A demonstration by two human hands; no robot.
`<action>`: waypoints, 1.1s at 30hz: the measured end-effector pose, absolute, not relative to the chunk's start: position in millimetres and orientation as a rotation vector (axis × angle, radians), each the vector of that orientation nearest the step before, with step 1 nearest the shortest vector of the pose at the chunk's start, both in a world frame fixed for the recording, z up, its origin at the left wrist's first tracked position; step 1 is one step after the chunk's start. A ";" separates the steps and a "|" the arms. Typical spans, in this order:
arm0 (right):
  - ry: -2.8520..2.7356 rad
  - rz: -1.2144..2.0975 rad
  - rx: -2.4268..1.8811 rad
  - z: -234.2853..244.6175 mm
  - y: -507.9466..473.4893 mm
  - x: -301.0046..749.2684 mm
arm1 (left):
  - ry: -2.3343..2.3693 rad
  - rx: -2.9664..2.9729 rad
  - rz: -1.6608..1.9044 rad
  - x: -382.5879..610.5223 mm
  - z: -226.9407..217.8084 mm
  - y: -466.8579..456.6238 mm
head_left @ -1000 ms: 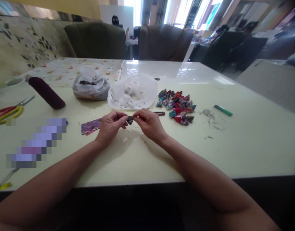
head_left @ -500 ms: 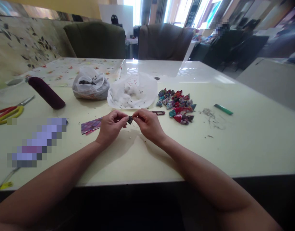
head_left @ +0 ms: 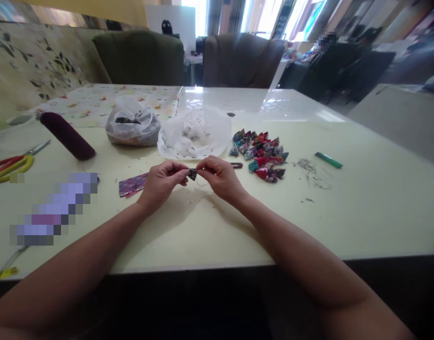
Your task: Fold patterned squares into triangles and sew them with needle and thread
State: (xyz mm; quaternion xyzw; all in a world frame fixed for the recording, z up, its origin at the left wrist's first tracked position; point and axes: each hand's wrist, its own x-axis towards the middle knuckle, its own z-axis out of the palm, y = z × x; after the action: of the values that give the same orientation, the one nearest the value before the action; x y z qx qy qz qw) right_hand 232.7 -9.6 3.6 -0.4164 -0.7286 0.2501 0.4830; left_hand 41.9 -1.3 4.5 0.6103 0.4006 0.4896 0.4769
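Over the pale table (head_left: 362, 208), my left hand (head_left: 162, 182) pinches a small dark fabric piece (head_left: 192, 174) between thumb and fingers. My right hand (head_left: 220, 178) meets it from the right, fingers pinched at the same piece; a thin thread seems to hang below it. What the right fingertips hold is too small to make out. Just behind the right hand lies a small dark red snipper (head_left: 236, 165). A patterned purple fabric scrap (head_left: 132, 184) lies flat left of my left hand.
A pile of several colourful fabric triangles (head_left: 260, 155) sits right of the hands. Behind are a clear bag of white stuffing (head_left: 194, 134), a knotted bag (head_left: 132, 127), a maroon cylinder (head_left: 67, 136), yellow-red scissors (head_left: 12, 165) and a green lighter (head_left: 328, 160). Armchairs stand beyond the table.
Both hands have shifted slightly away from me with the fabric piece still pinched between them. Nothing else on the table has moved.
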 end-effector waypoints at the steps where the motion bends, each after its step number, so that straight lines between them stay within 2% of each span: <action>1: -1.779 0.607 -1.011 3.8 -9.3 233.2 | 0.981 1.492 1.184 41.8 5.9 -1.5; 10: -1.859 0.592 -1.029 10.3 -8.9 237.2 | 0.975 1.510 1.154 41.5 10.8 -1.6; 33: -1.836 0.819 -0.953 14.3 -8.1 245.2 | 0.763 1.441 1.000 33.5 8.7 0.4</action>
State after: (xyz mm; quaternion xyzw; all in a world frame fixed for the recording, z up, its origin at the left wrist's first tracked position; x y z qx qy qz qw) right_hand 245.2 -8.1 14.3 -0.3841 -0.7400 0.3300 0.4428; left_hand 33.5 0.4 8.7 0.6155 0.3259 0.4274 0.5764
